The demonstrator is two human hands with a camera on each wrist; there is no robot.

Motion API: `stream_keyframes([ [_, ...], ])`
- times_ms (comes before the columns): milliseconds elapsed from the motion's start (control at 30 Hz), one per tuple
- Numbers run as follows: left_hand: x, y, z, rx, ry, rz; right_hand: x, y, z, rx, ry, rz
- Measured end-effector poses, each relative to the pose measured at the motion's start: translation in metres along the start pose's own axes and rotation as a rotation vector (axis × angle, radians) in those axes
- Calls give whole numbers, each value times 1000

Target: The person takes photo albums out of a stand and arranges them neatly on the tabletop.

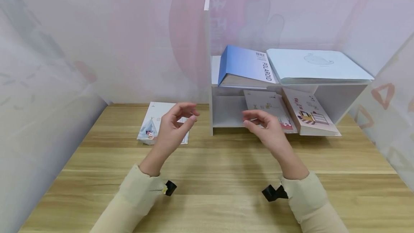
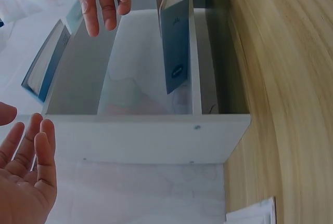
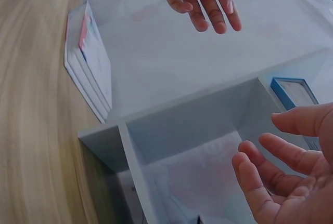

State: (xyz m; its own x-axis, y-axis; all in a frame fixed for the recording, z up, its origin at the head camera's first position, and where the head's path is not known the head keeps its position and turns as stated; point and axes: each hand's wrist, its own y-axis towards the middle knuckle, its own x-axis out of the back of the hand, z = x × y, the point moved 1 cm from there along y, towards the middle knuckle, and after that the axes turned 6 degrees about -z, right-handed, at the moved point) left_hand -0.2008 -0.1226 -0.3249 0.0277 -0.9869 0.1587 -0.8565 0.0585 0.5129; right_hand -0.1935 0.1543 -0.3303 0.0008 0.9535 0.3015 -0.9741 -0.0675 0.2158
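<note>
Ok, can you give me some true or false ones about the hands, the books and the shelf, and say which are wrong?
1. The left hand is gripping a book. False: it holds nothing.
2. The blue book is on the upper level of the shelf. True.
3. The whale book is under the blue book. False: they are side by side.
4. The tent book is on the table, outside the shelf. True.
5. The right hand touches the left hand. False: they are apart.
</note>
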Motion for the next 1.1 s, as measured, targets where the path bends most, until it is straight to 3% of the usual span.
stream_keyframes([
  [233,-20,2,2,-4,8,52,24,-1,2,10,26,-68],
  [533,-39,7,10,40,41,112,57,1,0,58,74,-148],
  [933,-66,5,15,41,7,158,87,-12,-10,6,-217,-237],
  [1100,-76,7,19,88,17,166,92,-14,-13,-2,-284,-224],
])
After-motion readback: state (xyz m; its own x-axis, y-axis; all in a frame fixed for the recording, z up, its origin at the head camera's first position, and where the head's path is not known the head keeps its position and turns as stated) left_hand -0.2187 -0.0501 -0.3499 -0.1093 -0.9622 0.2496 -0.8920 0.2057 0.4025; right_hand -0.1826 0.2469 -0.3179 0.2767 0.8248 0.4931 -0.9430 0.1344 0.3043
